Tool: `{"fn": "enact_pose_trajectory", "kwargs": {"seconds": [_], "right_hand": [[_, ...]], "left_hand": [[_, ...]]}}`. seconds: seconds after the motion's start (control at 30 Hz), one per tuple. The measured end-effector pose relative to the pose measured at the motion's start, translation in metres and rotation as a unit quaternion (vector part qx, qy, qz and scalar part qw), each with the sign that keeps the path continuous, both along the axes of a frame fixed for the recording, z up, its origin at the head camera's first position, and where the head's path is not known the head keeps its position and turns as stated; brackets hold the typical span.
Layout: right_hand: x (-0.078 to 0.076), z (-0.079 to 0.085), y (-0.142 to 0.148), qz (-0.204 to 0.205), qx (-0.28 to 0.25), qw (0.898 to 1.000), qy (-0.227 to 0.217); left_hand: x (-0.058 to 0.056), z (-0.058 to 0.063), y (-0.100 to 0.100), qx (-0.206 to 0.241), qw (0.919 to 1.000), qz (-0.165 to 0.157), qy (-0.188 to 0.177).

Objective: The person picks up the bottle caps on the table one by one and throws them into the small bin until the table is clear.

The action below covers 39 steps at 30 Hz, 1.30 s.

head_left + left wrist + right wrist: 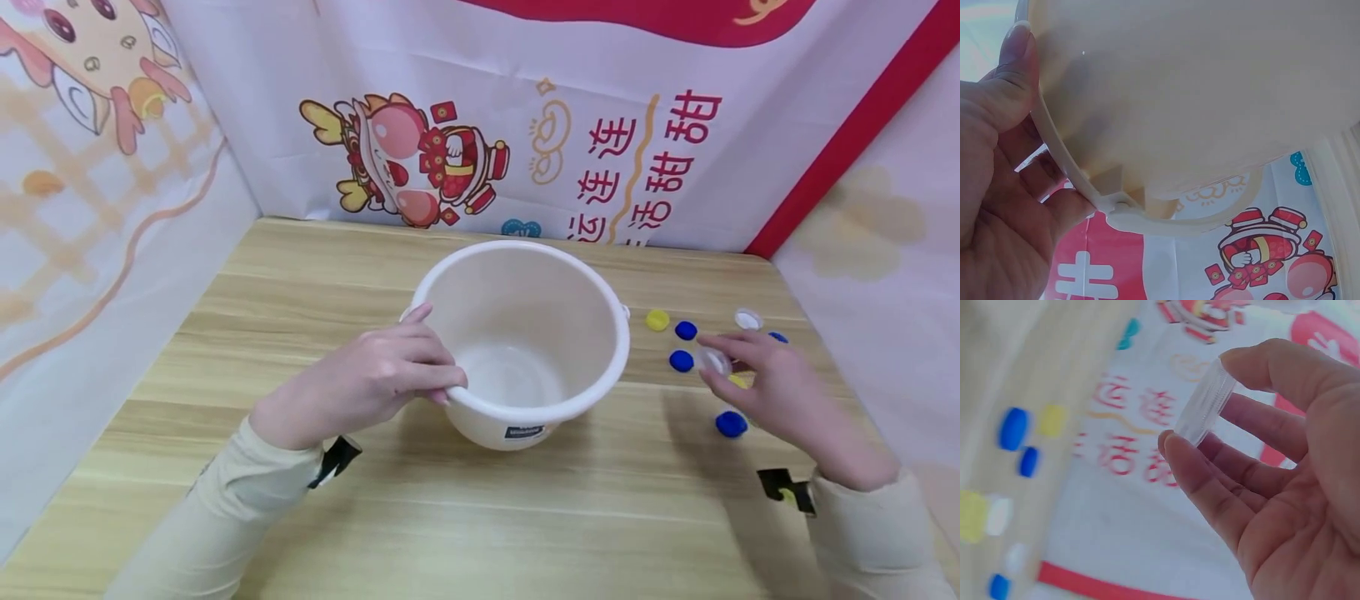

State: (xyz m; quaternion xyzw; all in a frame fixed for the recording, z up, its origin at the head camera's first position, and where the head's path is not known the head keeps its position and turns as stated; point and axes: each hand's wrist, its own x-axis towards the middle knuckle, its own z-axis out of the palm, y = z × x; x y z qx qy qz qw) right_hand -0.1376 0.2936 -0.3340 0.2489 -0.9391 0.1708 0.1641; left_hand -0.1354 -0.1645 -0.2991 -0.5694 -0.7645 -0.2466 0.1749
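A white plastic bucket point(525, 412) stands upright on the table, and no items show inside it. My left hand point(390, 367) grips the bucket's rim at its left side. In the left wrist view, the thumb point(1017, 47) lies over the rim and the other fingers are outside it, near the handle joint. Over the right part of the table, my right hand point(787, 392) pinches a clear bottle cap point(1205, 403) between thumb and fingertips. Beneath and around that hand lie loose caps, among them a yellow cap point(657, 320) and a blue cap point(681, 361).
Another blue cap point(731, 424) lies nearer the front, and a clear cap point(747, 319) farther back. Part of a yellow cap is hidden by the right hand. Printed cloth point(480, 75) hangs behind the wood-grain table point(480, 525) and along both sides.
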Motion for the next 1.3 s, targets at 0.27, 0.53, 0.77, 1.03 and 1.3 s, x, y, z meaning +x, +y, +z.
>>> {"fn": "enact_pose_trajectory", "kwargs": {"seconds": [0.27, 0.53, 0.77, 1.03, 1.3], "right_hand": [[-0.006, 0.063, -0.029, 0.045, 0.038, 0.997, 0.039], [-0.016, 0.107, -0.069, 0.123, 0.057, 0.988, 0.077], [-0.023, 0.127, -0.107, 0.142, 0.096, 0.985, 0.034], [-0.032, 0.142, -0.134, 0.167, 0.122, 0.978, -0.039], [-0.038, 0.151, -0.154, 0.187, 0.144, 0.968, -0.081]], "left_hand": [[0.000, 0.001, 0.000, -0.008, 0.9999, 0.001, 0.009], [-0.001, 0.002, 0.001, -0.005, 0.9997, -0.003, 0.024], [0.000, 0.003, 0.000, -0.010, 0.9998, 0.001, 0.019], [0.001, 0.004, 0.001, -0.018, 0.9997, 0.003, 0.013], [-0.001, 0.006, 0.002, -0.020, 0.9995, 0.000, 0.025]]}}
